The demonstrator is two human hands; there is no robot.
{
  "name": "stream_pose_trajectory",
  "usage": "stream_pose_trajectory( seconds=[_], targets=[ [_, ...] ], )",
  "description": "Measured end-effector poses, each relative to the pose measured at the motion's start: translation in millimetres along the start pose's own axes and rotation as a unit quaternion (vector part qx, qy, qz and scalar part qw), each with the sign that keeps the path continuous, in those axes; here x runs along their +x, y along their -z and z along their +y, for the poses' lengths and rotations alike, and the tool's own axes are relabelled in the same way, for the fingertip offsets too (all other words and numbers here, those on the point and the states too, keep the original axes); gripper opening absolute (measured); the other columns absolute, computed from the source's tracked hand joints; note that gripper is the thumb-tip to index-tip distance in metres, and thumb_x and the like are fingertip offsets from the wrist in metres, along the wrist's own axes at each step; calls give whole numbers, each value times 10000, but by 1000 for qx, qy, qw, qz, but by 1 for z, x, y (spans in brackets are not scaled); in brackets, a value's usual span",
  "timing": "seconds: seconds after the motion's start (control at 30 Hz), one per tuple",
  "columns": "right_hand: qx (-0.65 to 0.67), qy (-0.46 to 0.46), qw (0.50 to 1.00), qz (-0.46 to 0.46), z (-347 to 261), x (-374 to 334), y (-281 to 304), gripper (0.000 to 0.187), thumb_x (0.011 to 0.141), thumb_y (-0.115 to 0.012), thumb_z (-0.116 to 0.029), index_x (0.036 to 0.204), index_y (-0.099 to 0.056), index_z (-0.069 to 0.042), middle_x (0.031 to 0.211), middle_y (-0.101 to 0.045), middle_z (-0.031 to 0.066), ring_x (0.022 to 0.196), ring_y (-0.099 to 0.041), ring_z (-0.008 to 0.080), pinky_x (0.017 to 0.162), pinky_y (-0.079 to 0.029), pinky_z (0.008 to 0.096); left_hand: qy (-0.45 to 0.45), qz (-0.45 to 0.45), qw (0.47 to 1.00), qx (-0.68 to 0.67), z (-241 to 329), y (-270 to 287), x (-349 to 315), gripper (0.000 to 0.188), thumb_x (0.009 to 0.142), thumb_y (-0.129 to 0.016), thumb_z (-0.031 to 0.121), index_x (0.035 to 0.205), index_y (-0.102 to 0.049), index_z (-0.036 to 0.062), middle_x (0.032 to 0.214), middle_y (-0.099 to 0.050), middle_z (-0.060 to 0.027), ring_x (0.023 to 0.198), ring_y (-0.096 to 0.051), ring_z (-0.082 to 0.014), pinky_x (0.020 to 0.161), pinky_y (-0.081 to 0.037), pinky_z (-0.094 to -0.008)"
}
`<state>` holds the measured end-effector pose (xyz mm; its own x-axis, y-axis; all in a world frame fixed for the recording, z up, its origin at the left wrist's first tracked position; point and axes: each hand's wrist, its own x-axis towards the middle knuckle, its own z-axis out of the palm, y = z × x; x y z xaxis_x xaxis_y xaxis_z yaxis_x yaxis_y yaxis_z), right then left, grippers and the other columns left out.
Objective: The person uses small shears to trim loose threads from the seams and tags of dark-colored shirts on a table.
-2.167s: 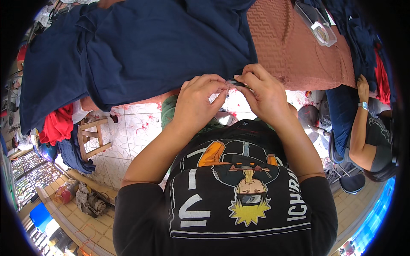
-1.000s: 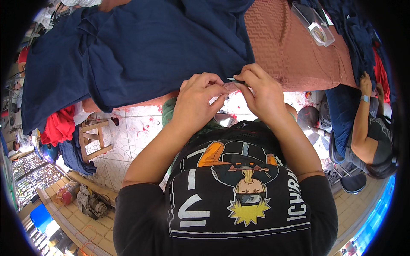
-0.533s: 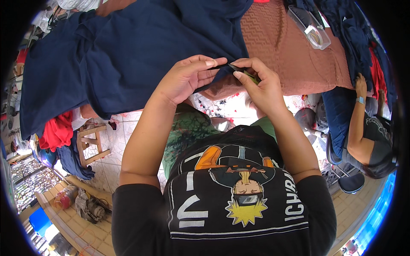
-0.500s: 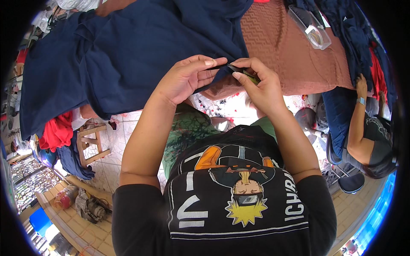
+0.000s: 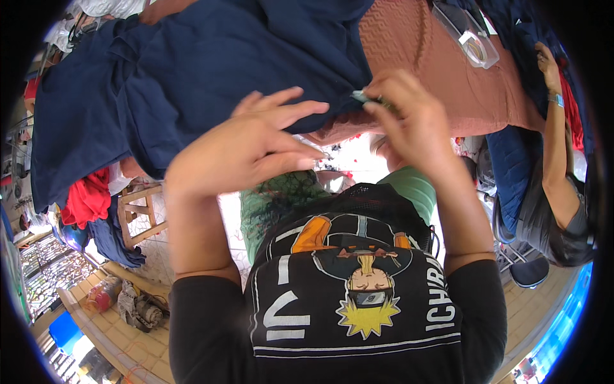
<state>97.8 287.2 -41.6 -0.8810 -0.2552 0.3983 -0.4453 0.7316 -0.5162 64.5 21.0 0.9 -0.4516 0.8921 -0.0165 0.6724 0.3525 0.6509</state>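
A large navy blue cloth (image 5: 211, 83) lies spread over the table and hangs past its near edge. Above that edge, my left hand (image 5: 256, 144) is slightly blurred, with its fingers spread apart and nothing seen in them. My right hand (image 5: 412, 115) is closed on what look like small thread snips (image 5: 359, 96). Their pale blade points left over the cloth's right edge; a yellow-green part is mostly hidden by the fingers. The two hands are apart from each other.
A brown textured cover (image 5: 435, 77) lies on the table, with a clear plastic box (image 5: 476, 48) on it. At right, another person (image 5: 556, 185) reaches to dark cloth. A red cloth (image 5: 86, 198) hangs at left by a wooden stool (image 5: 142, 214).
My hands have parted: the left moved down and leftward and spread its fingers, letting go of a dark strip. The right shifted rightward with the snips. The other person's hand reached farther away.
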Motion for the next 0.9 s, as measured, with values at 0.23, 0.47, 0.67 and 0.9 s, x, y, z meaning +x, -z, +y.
stream_pose_trajectory(
  seconds=[0.23, 0.47, 0.67, 0.9],
  targets=[
    [-115, 37, 992, -27, 22, 17, 69, 207, 815, -689, -126, 1000, -615, -70, 932, -634, 110, 798, -660, 309, 667, -514, 410, 87, -35, 993, 67, 36, 46, 0, 193, 862, -654, 97, 1038, -733, 103, 1238, -638, -74, 1283, -492, -298, 1073, -325, -503],
    [96, -215, 969, 72, 47, 4, 115, 210, 875, -710, -168, 1058, -662, -77, 725, -599, -20, 660, -543, 54, 585, -436, 234, -43, 182, 971, 147, 5, 1, 69, 331, 849, -578, 5, 1118, -704, 150, 1286, -589, -81, 1250, -494, -293, 1033, -407, -398],
    [173, -252, 951, -49, 63, -6, 35, 270, 850, -731, -296, 859, -707, -27, 682, -646, 30, 607, -567, 114, 593, -462, 292, -31, 113, 937, 330, -43, -34, 122, 283, 837, -607, 46, 1068, -704, 178, 1311, -556, -59, 1353, -388, -270, 1124, -286, -493],
    [345, -348, 846, -211, 44, 15, -12, 316, 892, -673, -310, 795, -727, -14, 630, -682, 69, 506, -565, 118, 497, -438, 278, -77, 144, 960, 225, -40, -4, 123, 143, 765, -683, 78, 890, -615, 97, 969, -658, -11, 1111, -598, -245, 1110, -339, -469]
  ],
)
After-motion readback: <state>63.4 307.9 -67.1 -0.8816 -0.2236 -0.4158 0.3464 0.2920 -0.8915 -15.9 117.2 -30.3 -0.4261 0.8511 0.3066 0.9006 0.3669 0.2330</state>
